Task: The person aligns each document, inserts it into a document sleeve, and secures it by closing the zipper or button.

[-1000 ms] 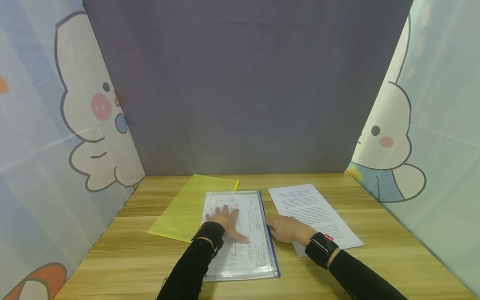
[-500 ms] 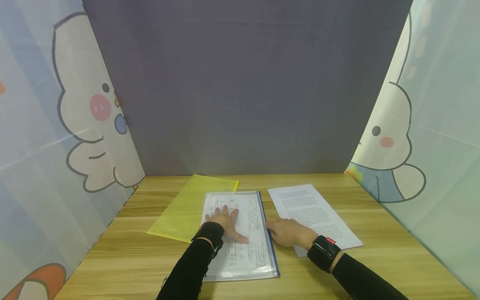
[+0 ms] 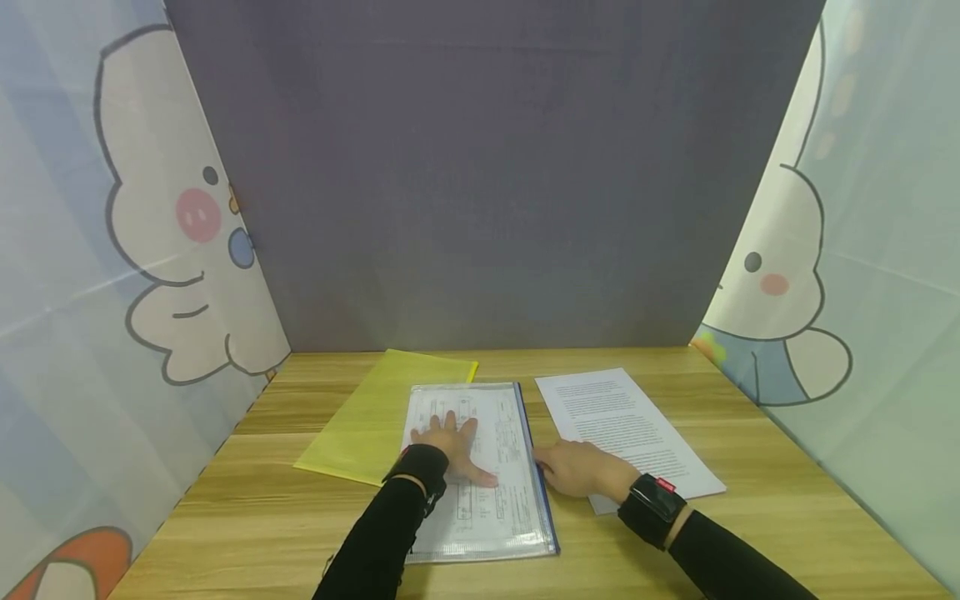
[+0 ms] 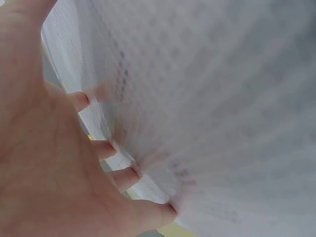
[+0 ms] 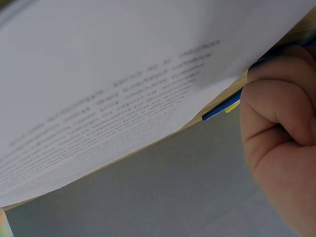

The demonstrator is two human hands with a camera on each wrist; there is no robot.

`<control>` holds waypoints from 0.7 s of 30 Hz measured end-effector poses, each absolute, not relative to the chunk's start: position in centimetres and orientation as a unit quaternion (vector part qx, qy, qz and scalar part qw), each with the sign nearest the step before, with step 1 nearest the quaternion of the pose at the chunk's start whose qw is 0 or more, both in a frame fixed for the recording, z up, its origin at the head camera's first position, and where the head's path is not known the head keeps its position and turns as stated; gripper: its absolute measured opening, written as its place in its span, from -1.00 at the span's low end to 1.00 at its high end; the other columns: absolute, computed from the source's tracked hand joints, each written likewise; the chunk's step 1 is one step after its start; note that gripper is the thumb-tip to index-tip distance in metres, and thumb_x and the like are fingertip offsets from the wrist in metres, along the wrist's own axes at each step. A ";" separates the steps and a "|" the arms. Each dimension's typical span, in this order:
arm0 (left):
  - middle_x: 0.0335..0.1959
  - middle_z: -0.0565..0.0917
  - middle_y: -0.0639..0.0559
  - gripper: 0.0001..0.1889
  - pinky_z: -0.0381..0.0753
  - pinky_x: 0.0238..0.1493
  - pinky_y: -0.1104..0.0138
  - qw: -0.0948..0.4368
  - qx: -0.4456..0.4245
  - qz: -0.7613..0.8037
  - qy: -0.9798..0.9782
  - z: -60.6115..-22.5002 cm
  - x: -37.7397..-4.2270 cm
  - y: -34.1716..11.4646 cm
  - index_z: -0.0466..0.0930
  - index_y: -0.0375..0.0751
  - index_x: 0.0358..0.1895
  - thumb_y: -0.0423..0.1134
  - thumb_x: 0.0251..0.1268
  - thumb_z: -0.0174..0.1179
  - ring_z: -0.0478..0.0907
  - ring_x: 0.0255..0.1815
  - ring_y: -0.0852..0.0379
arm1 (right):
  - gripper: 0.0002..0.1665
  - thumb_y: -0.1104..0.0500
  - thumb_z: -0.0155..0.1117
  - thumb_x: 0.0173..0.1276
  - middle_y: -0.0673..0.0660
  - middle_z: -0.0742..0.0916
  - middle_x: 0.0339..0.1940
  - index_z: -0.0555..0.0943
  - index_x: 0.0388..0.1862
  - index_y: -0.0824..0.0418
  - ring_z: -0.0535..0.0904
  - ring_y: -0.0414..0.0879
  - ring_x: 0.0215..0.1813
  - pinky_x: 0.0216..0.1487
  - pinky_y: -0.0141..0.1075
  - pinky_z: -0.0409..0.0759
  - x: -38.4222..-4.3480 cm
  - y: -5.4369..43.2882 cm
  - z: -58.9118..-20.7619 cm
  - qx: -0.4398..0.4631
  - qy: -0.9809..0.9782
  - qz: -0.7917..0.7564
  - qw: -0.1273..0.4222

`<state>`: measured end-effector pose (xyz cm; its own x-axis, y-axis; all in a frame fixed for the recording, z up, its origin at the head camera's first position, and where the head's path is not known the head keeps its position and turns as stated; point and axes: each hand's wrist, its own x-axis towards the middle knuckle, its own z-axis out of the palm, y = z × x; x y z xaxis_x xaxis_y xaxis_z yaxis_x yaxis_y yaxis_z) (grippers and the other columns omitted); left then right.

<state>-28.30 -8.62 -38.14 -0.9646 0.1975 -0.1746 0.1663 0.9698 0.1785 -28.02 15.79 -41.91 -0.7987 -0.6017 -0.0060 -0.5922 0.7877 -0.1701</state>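
A clear document pouch [image 3: 491, 529] with a blue strip along its right edge lies flat on the table, with printed sheets inside. My left hand [image 3: 447, 448] rests on it, fingers spread and pressing its surface; in the left wrist view the left fingertips [image 4: 160, 212] touch the plastic. At the pouch's blue edge [image 3: 551, 521], my right hand [image 3: 573, 467] has curled fingers that appear to pinch the strip around mid-length. The right wrist view shows these curled fingers [image 5: 276, 103] beside the blue edge; the exact spot they grip is hidden.
A yellow folder [image 3: 360, 425] lies at the left, partly under the pouch. To the right is a stack of printed paper [image 3: 630, 417], its lower part beneath the right hand and wrist. A grey panel [image 3: 480, 183] stands behind the wooden table [image 3: 247, 517].
My right hand has moved slightly toward the near side along the blue edge, its wrist shifting a little right. The left hand and the pouch stay in place.
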 end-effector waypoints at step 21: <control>0.60 0.12 -0.28 0.20 0.05 0.43 -0.38 0.100 0.091 0.080 0.988 -38.2 -28.4 -8.7 0.22 -0.01 0.59 0.46 -0.16 0.47 0.04 0.58 -0.39 | -0.87 0.14 0.08 0.56 -0.18 0.53 -0.50 0.60 -0.15 0.01 0.45 -0.29 -0.47 -0.44 -0.33 0.45 -26.8 16.0 -41.8 -0.327 0.940 -0.089 0.035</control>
<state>-28.41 -8.72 -38.21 -0.9635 0.1952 -0.1834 0.1633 0.9708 0.1754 -26.76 15.97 -41.80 -0.7833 -0.6216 -0.0077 -0.6091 0.7698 -0.1906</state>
